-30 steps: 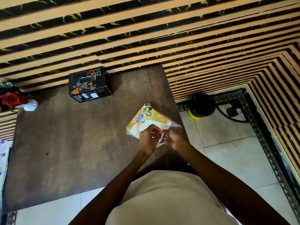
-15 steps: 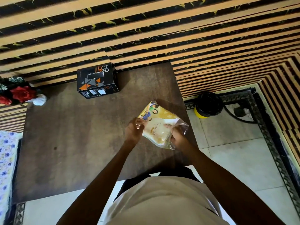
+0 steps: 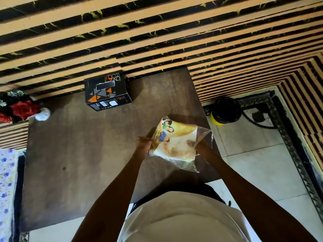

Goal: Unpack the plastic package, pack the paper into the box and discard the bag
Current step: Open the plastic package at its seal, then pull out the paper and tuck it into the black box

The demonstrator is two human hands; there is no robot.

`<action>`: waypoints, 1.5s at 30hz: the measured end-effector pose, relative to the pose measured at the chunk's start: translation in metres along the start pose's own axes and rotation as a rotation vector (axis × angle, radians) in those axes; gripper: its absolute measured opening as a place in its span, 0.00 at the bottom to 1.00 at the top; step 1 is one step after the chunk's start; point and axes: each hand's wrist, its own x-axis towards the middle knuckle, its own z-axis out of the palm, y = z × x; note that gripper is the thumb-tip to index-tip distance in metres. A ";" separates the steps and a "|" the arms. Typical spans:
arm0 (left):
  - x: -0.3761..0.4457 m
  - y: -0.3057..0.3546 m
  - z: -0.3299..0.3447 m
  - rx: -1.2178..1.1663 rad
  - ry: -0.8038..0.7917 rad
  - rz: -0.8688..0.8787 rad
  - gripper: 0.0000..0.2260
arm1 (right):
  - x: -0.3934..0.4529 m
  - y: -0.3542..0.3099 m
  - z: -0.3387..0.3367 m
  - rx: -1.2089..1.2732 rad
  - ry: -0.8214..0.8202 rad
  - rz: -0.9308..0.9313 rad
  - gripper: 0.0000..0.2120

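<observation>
Above the table's right front part I hold a clear plastic bag (image 3: 203, 137) with a yellow printed paper (image 3: 176, 135) inside it. My left hand (image 3: 145, 144) pinches the paper's left edge. My right hand (image 3: 199, 146) grips the bag at its right side, the thumb showing through the plastic. The bag's loose corner hangs below the paper. A black box (image 3: 107, 88) with orange triangles stands shut at the table's far edge, well away from both hands.
The brown table (image 3: 78, 154) butts against a striped wall. Red flowers (image 3: 22, 109) and a white object (image 3: 42, 115) sit at its far left corner. A black and yellow bin (image 3: 224, 110) stands on the tiled floor to the right.
My hands have spread apart along the package. The left hand moved to the paper's left edge, the right one to the bag's right side, and the paper now shows wider.
</observation>
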 end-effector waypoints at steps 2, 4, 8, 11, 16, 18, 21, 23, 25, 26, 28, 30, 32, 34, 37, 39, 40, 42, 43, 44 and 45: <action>-0.001 0.001 -0.005 -0.046 0.061 -0.015 0.14 | -0.004 -0.015 -0.003 -0.032 0.029 -0.050 0.25; -0.001 -0.004 -0.015 -0.094 0.106 0.001 0.13 | -0.011 -0.027 -0.017 -0.056 0.076 -0.100 0.29; 0.022 -0.012 -0.031 -0.107 0.308 0.012 0.18 | -0.024 -0.051 -0.056 -0.006 0.179 -0.189 0.29; 0.019 -0.006 -0.040 -0.077 0.300 0.006 0.06 | -0.039 -0.065 -0.079 0.040 0.363 -0.305 0.25; 0.091 -0.038 -0.019 -0.137 0.248 0.021 0.08 | -0.060 -0.095 -0.082 0.420 0.391 -0.505 0.24; 0.085 -0.030 -0.011 -0.163 0.208 0.013 0.08 | -0.063 -0.102 -0.081 0.511 0.208 -0.496 0.27; 0.016 0.010 -0.014 -0.159 0.164 0.054 0.10 | -0.061 -0.101 -0.069 0.285 0.054 -0.347 0.30; 0.005 0.014 -0.011 -0.197 0.139 0.062 0.09 | -0.055 -0.087 -0.051 0.070 0.030 -0.258 0.24; 0.006 0.009 -0.010 -0.211 0.170 0.064 0.08 | -0.045 -0.066 -0.036 -0.077 -0.029 -0.167 0.33; 0.007 0.009 -0.010 -0.219 0.193 0.059 0.07 | -0.040 -0.055 -0.029 -0.134 -0.059 -0.113 0.34; 0.009 0.006 -0.011 -0.282 0.175 0.052 0.08 | -0.026 -0.028 -0.021 -0.234 -0.069 -0.056 0.27; 0.006 0.008 -0.012 -0.340 0.128 0.031 0.10 | -0.015 -0.008 -0.017 -0.266 -0.024 -0.029 0.24; 0.003 0.012 -0.012 -0.351 0.116 0.018 0.10 | -0.012 0.003 -0.012 -0.264 0.035 -0.005 0.23; 0.005 0.014 -0.012 -0.348 0.120 0.031 0.10 | -0.012 0.003 -0.007 -0.337 0.128 0.030 0.22; 0.009 0.016 -0.009 -0.351 0.083 0.029 0.08 | -0.010 0.001 -0.005 -0.528 0.161 0.055 0.28; 0.006 0.017 -0.009 -0.335 0.058 0.051 0.06 | -0.011 -0.006 -0.002 -0.783 0.194 0.077 0.34; 0.005 0.017 -0.010 -0.317 0.061 0.081 0.05 | -0.014 -0.015 0.001 -0.895 0.270 0.053 0.32; 0.008 0.011 -0.016 -0.181 0.132 0.223 0.05 | -0.025 -0.038 0.010 -0.992 0.453 -0.100 0.28; 0.009 0.008 -0.021 -0.103 0.171 0.312 0.07 | -0.026 -0.050 0.014 -0.992 0.513 -0.212 0.26; 0.012 0.003 -0.025 -0.053 0.190 0.393 0.07 | -0.024 -0.059 0.017 -0.974 0.513 -0.301 0.25; 0.014 0.000 -0.032 -0.031 0.203 0.460 0.07 | -0.021 -0.072 0.022 -0.946 0.474 -0.359 0.24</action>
